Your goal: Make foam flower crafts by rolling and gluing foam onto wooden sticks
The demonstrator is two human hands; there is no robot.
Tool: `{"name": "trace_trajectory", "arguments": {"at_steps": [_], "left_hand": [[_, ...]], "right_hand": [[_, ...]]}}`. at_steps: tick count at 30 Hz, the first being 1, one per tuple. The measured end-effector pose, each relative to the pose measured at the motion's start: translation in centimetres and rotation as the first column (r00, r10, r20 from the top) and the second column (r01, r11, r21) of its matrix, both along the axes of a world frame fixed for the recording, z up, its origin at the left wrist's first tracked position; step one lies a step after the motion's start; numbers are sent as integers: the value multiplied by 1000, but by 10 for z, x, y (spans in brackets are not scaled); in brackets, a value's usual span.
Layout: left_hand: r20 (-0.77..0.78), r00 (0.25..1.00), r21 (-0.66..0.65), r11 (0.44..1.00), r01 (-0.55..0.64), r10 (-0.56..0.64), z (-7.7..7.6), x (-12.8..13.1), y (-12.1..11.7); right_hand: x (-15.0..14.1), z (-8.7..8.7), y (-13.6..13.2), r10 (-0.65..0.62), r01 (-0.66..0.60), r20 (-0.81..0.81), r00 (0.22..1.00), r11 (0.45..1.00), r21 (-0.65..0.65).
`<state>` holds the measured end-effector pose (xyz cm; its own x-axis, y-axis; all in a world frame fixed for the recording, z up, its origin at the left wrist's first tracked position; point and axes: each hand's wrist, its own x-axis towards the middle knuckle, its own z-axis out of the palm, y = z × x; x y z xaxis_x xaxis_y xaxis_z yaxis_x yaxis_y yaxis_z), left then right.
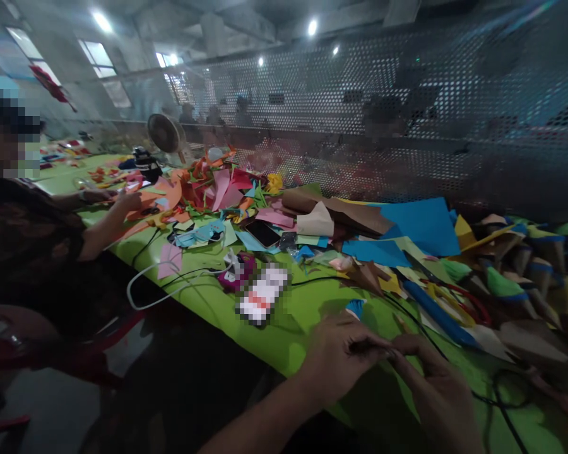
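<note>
Lower right: my left hand (336,353) and right hand (438,378) meet, grips pinched near shut, can't tell on what; blue piece (355,308) by left knuckles.

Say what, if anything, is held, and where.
Cannot be told: left hand and right hand meet, fingers hiding any hold; a small blue-and-white piece shows beyond the left.

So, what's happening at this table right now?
The left hand and right hand meet at the fingertips over the bright green tabletop; anything between them is too small to make out. A small blue fringed piece shows just beyond the left hand. Farther left lies a phone with a lit screen, and loose coloured sheets are heaped behind it. Another person, at the far left, has their hands by some orange sheets.
</note>
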<state>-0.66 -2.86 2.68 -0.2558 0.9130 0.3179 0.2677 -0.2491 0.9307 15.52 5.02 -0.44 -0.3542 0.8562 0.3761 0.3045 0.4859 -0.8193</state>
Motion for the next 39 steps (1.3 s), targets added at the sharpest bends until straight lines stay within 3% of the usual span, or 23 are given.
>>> {"name": "trace_trajectory", "arguments": {"at_steps": [4, 12, 18, 23, 27, 33, 36, 39], "left_hand": [[82, 997, -5, 1000, -7, 7, -1, 2, 0], [-23, 998, -113, 992, -57, 55, 1, -7, -9], [-47, 998, -207, 978, -39, 30, 5, -10, -15], [-48, 999, -211, 978, -8, -2, 7, -10, -17], [-26, 999, -222, 974, 35, -42, 9, -11, -18], [134, 972, -290, 930, 225, -194, 13, -10, -25], [334, 911, -312, 883, 351, -243, 13, -5, -28], [562, 787, -282, 836, 471, -254, 10, -1, -29]], "right_hand": [[0, 6, -2, 34, -33, -14, 999, 997, 63], [-6, 11, -6, 49, -57, 35, 998, 951, 304], [-5, 8, -7, 66, -86, 73, 995, 947, 311], [-5, 12, -6, 96, -112, 64, 993, 934, 340], [-4, 15, -6, 105, -120, 63, 992, 942, 314], [-6, 21, -9, 117, -121, 31, 993, 970, 210], [-7, 24, -12, 186, -182, -41, 982, 979, 92], [-4, 20, -12, 262, -269, -147, 954, 963, -31]]}}
